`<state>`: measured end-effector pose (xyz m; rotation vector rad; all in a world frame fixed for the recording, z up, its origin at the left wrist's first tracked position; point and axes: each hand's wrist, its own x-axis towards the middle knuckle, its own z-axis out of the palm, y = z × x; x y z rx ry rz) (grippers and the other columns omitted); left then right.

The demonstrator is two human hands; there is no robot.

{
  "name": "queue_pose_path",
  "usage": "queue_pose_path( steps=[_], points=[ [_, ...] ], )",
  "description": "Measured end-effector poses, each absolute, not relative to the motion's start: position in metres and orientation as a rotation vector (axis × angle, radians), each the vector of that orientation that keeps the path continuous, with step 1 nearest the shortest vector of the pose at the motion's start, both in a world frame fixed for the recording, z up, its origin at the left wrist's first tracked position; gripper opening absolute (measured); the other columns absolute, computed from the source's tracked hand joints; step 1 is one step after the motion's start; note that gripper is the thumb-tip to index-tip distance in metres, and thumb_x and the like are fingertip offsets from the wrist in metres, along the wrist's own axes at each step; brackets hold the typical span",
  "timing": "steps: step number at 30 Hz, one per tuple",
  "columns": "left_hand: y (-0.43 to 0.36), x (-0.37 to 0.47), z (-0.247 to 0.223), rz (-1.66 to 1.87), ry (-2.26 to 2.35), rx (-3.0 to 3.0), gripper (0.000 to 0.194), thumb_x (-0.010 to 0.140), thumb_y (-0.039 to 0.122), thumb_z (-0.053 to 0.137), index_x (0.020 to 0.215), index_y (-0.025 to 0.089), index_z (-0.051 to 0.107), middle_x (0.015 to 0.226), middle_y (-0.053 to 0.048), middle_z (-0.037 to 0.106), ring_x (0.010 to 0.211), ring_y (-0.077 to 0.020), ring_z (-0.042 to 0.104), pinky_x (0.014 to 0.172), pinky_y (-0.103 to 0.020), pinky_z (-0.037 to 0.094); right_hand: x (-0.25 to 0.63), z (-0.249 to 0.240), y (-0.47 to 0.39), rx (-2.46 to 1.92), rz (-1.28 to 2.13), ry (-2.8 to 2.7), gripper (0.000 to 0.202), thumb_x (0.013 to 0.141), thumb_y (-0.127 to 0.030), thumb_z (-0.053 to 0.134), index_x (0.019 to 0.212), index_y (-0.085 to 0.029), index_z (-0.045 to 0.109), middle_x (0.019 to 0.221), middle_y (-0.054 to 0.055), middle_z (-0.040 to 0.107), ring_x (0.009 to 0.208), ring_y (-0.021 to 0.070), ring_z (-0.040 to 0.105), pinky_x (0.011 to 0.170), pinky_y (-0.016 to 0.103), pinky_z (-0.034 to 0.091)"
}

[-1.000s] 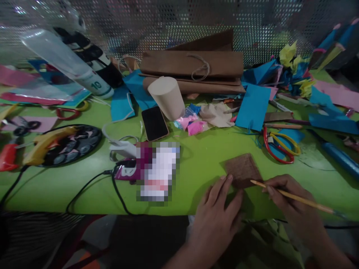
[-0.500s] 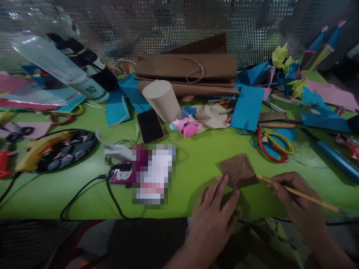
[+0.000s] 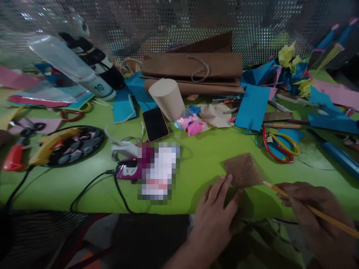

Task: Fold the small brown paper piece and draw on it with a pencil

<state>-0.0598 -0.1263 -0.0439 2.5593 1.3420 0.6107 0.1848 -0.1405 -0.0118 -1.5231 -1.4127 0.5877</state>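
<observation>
A small brown textured square [image 3: 242, 170] lies on the green table close to its front edge. My left hand [image 3: 214, 213] rests at the square's lower left corner, fingers spread and fingertips touching its edge. On the other side, my right hand [image 3: 314, 209], slightly blurred, grips a thin wooden stick [image 3: 322, 216]. The stick's pale tip is at the square's right corner, and its far end runs out of view at the right.
Red and yellow scissors [image 3: 280, 145] lie behind my right hand. A phone with a blurred-out screen [image 3: 161, 172], a black phone [image 3: 155, 124], a beige cylinder [image 3: 167, 99] and a glue gun [image 3: 53, 144] stand or lie leftward. A dark shape, perhaps a hand, shows at the far left edge.
The view has shifted slightly left. My right hand has drawn back a little toward the lower right with the stick. My left hand remains at the square.
</observation>
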Motion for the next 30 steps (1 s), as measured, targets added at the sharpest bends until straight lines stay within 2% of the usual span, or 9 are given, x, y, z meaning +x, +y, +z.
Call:
queue_pose_path(
  steps=[2,4,6,8,15,23,30],
  points=[
    [-0.126,-0.060,-0.043,0.599,1.345,2.557,0.044,0.099,0.034,0.065,0.143,0.026,0.062,0.167,-0.012,0.046,0.155,-0.0283,0.039,0.113,-0.046,0.047,0.184,-0.013,-0.134,-1.455,0.662,-1.541,0.006,0.097,-0.029,0.068,0.099,-0.034,0.069,0.097,0.003,0.076,0.098,0.0275,0.076,0.081,0.039,0.062],
    [-0.126,-0.059,-0.041,0.568,1.342,2.550,0.042,0.098,0.033,0.066,0.140,0.026,0.064,0.168,-0.012,0.045,0.155,-0.0282,0.039,0.113,-0.046,0.047,0.183,-0.017,-0.127,-1.447,0.713,-1.646,0.004,0.097,-0.031,0.067,0.095,-0.032,0.070,0.088,0.002,0.076,0.084,0.0245,0.077,0.072,0.034,0.061],
    [-0.126,-0.059,-0.040,0.551,1.337,2.544,0.040,0.098,0.033,0.065,0.137,0.026,0.066,0.168,-0.011,0.045,0.155,-0.0283,0.039,0.113,-0.046,0.047,0.182,-0.022,-0.122,-1.511,0.730,-1.684,0.010,0.099,-0.033,0.065,0.091,-0.030,0.070,0.082,0.002,0.074,0.071,0.0211,0.072,0.062,0.031,0.058],
    [-0.126,-0.059,-0.040,0.558,1.335,2.546,0.040,0.099,0.035,0.065,0.138,0.027,0.065,0.168,-0.011,0.045,0.155,-0.0284,0.040,0.113,-0.046,0.047,0.182,-0.025,-0.120,-1.541,0.734,-1.700,0.013,0.100,-0.034,0.063,0.090,-0.029,0.069,0.080,0.002,0.073,0.066,0.0199,0.069,0.056,0.030,0.055],
    [-0.126,-0.059,-0.043,0.572,1.351,2.549,0.044,0.099,0.036,0.065,0.142,0.027,0.063,0.168,-0.009,0.046,0.154,-0.0275,0.040,0.114,-0.043,0.046,0.179,-0.024,-0.120,-1.534,0.764,-1.750,0.014,0.100,-0.036,0.062,0.089,-0.029,0.068,0.081,0.003,0.074,0.069,0.0225,0.072,0.057,0.033,0.057],
    [-0.126,-0.059,-0.041,0.577,1.360,2.576,0.042,0.101,0.038,0.062,0.142,0.028,0.063,0.167,-0.010,0.046,0.153,-0.0280,0.040,0.110,-0.044,0.047,0.186,-0.027,-0.125,-1.633,0.656,-1.668,0.013,0.101,-0.036,0.060,0.092,-0.029,0.068,0.083,0.002,0.074,0.070,0.0214,0.070,0.057,0.032,0.053],
    [-0.126,-0.059,-0.040,0.566,1.363,2.569,0.042,0.099,0.032,0.062,0.141,0.028,0.064,0.165,-0.010,0.049,0.152,-0.0297,0.041,0.108,-0.046,0.048,0.199,-0.031,-0.125,-1.662,0.579,-1.615,0.012,0.100,-0.036,0.062,0.093,-0.029,0.067,0.080,0.001,0.073,0.065,0.0192,0.067,0.055,0.029,0.051]
  ],
)
